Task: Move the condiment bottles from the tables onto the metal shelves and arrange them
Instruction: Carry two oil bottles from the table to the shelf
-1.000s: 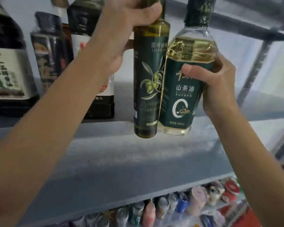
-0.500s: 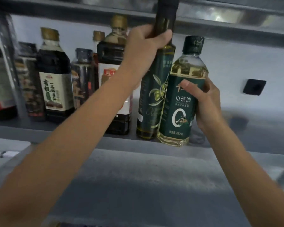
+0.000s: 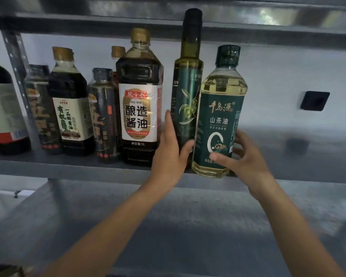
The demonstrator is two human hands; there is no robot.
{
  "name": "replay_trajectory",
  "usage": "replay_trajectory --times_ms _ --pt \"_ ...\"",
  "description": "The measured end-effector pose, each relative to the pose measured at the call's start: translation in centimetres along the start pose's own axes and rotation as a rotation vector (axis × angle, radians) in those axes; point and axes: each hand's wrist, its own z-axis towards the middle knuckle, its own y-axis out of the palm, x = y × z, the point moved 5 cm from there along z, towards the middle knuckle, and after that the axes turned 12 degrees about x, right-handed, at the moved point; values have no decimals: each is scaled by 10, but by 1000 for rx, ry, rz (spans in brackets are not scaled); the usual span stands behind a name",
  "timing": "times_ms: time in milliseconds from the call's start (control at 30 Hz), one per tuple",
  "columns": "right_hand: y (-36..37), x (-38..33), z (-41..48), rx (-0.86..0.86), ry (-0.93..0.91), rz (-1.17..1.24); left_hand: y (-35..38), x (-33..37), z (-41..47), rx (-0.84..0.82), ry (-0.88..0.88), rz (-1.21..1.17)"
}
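Observation:
A tall dark-green olive oil bottle (image 3: 188, 86) stands upright on the metal shelf (image 3: 68, 168). Touching its right side is a shorter camellia oil bottle (image 3: 222, 108) with a green label and cap, at the shelf's front edge. My left hand (image 3: 172, 154) holds the olive oil bottle low down, fingers along its left side and thumb across its front. My right hand (image 3: 246, 158) grips the base of the camellia oil bottle, thumb on the label and fingers behind it.
Left of the olive oil stands a 1L soy sauce bottle (image 3: 140, 108), then several more dark sauce bottles (image 3: 72, 104). An upright post (image 3: 18, 76) crosses the shelf at left. The shelf runs bare to the right, below a black wall box (image 3: 315, 100). Another shelf (image 3: 188, 226) lies below.
My left hand has slid from the olive oil bottle's neck down to its lower body. Both bottles have settled upright on the shelf, and my right hand now holds lower on its bottle.

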Motion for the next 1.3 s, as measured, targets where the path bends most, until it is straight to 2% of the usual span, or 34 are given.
replay_trajectory --times_ms 233,367,433,533,633,700,800,900,1033,1133,1300 --pt "6 3 7 13 -33 41 0 -5 -4 1 -61 41" --pt "10 6 3 49 -116 -15 -3 -3 -11 8 -67 60" --pt "12 12 -4 89 -199 -212 -3 -5 -19 -26 -74 144" --pt "14 29 -32 264 -404 -769 -6 -9 -41 -81 -3 355" --pt "13 47 -70 376 -574 -986 -17 -16 -72 -20 186 463" --pt "7 65 -98 403 -580 -1100 -19 -28 -104 -16 312 489" --pt "-3 107 -145 396 -415 -1209 -10 -60 -164 -181 313 501" --pt "-9 154 -205 287 -155 -1336 -1 -93 -226 -409 267 485" --pt "-19 183 -303 284 209 -1446 -5 -115 -284 -721 270 357" --pt "-16 182 -374 308 428 -1531 -8 -114 -322 -972 363 327" --pt "-4 151 -471 464 756 -1567 -19 -99 -377 -1192 638 228"
